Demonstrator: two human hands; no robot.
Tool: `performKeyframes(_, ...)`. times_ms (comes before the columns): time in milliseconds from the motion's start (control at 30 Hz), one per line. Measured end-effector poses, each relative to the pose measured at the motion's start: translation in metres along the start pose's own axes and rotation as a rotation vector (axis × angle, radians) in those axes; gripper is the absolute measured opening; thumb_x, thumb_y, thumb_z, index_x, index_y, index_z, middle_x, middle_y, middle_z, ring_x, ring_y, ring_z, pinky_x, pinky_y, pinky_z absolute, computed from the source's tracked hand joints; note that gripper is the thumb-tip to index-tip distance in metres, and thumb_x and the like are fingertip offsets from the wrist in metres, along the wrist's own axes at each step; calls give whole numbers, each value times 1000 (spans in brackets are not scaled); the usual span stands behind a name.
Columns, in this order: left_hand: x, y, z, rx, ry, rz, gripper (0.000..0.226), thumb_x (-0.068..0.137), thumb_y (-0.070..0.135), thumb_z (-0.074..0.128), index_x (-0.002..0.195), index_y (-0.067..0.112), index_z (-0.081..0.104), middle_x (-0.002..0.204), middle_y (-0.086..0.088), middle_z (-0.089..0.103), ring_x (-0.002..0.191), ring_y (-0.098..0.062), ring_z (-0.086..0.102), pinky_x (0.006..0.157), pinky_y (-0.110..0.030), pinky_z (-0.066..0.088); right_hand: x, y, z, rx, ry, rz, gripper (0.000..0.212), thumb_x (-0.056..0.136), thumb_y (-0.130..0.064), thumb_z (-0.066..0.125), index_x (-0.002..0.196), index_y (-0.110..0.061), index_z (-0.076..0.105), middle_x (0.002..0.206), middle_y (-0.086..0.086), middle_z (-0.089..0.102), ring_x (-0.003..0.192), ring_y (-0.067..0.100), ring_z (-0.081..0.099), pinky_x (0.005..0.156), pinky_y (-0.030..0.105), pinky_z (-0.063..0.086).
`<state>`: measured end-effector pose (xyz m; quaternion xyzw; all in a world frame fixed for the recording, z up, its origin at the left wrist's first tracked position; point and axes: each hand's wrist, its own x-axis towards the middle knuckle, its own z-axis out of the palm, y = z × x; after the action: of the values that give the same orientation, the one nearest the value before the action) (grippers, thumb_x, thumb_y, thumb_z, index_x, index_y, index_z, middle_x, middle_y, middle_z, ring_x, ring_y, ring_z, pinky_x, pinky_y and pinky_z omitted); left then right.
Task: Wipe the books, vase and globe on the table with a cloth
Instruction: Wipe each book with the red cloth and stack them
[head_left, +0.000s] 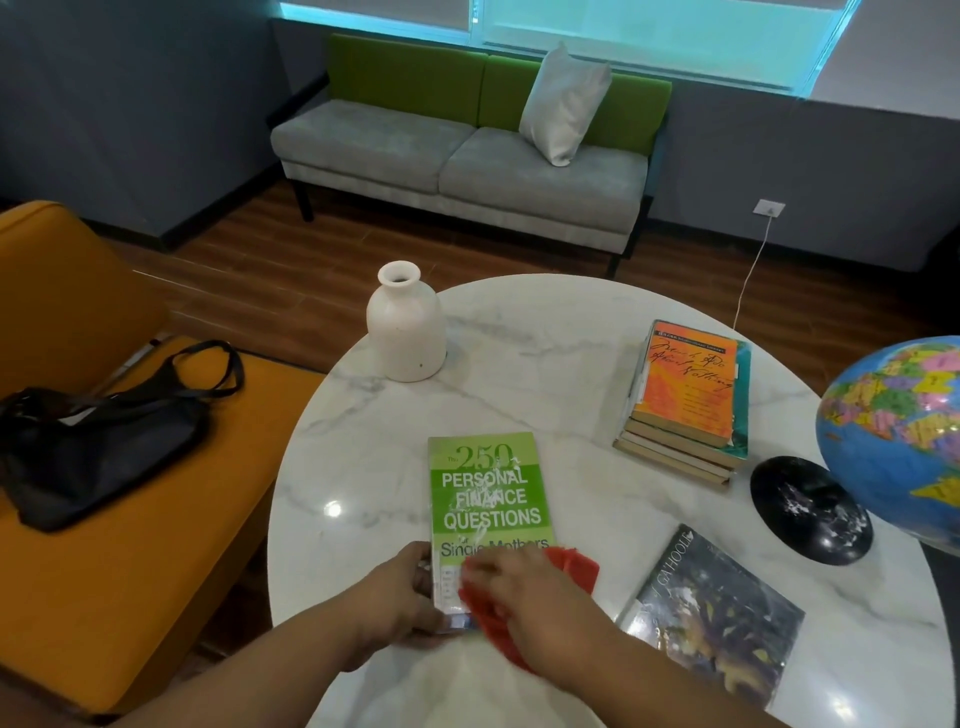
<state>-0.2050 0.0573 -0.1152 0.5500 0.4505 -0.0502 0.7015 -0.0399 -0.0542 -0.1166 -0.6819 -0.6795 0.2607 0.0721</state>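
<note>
White marble, round and glossy, our table (519, 332) carries everything the job names. At its near edge lies the green personal-finance paperback (488, 493), its plastic-wrapped cover face up. Our left hand (400, 597) grips the book's near left corner, fingers curled round the edge. Our right hand (524, 592) presses the red cloth (576, 566) onto the lower part of the cover. Blur hides its fingers, so we cannot tell whether they bunch the cloth or lie flat on it.

Just right of us, at the near right edge, is a dark-covered book (711, 618). A stack of books (685, 395) sits toward the far right, and beside it the globe (893, 436) leans over its black base (810, 509) at the right edge. The white vase (405, 332) stands at the far left edge.

We judge the risks to be these. The slick table could let the paperback skate toward us and off the edge if the left grip slackens. A wide rightward stroke could shove the dark-covered book. The vase stands close to the rim, so a careless wipe there could tip it to the floor.
</note>
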Motion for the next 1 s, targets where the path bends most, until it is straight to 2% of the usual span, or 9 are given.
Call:
performKeyframes(67,-2,1,0,-6,0,10,70,59,0,78,117,24,47,101,-7,69,85,-17,70,79,-39,59,-5,2,5,-32,-46,-90,55,87,-39,23,135,-34,48,141,-11,47,107,25,50,94,38,46)
performKeyframes(200,0,-3,1,20,34,6,69,69,-9,72,125,21,45,106,-13,66,91,-26,70,80,-44,59,1,7,-3,-44,75,74,50,93,-31,30,141,-33,42,146,-14,38,119,23,41,102,34,38)
performKeyframes(367,-2,-3,0,12,19,30,70,67,-5,73,125,22,46,110,-15,63,92,-25,68,81,-41,59,-4,3,15,-90,-33,-196,48,92,-24,43,139,-34,42,144,-12,44,109,25,51,95,37,46)
performKeyframes(433,-4,0,0,16,-9,34,73,61,5,78,123,25,46,108,-12,64,89,-23,67,79,-40,59,0,8,10,-70,40,-72,53,92,-20,45,143,-35,39,148,-15,38,111,25,47,96,37,45)
performKeyframes(500,-4,-2,0,26,1,29,74,63,2,77,126,23,45,108,-13,63,91,-25,67,81,-43,58,3,4,6,-68,48,-25,56,93,-16,46,145,-33,35,151,-17,31,114,25,42,99,37,42)
performKeyframes(633,-3,-5,-2,49,26,45,76,63,2,78,128,22,46,110,-9,66,98,-27,67,85,-44,57,-2,-1,18,-140,-7,-198,53,87,-22,54,137,-36,42,141,-17,44,92,19,54,81,28,53)
performKeyframes(767,-4,-2,2,38,22,39,73,56,10,80,120,26,47,105,-10,66,87,-23,68,77,-38,59,5,3,2,-102,39,56,65,89,-12,46,148,-32,27,153,-17,23,114,25,39,97,39,43)
performKeyframes(900,-2,-5,0,59,55,30,73,61,0,76,125,22,47,109,-13,65,96,-29,67,83,-45,58,6,-9,7,-91,-67,-161,56,94,-16,45,146,-32,32,152,-16,27,106,28,43,94,41,44)
performKeyframes(1000,1,-5,0,83,63,32,70,65,0,79,124,22,48,106,-12,66,94,-29,69,80,-44,59,10,-1,3,-136,-29,-53,59,94,-16,44,147,-36,28,154,-19,24,109,26,41,96,39,42)
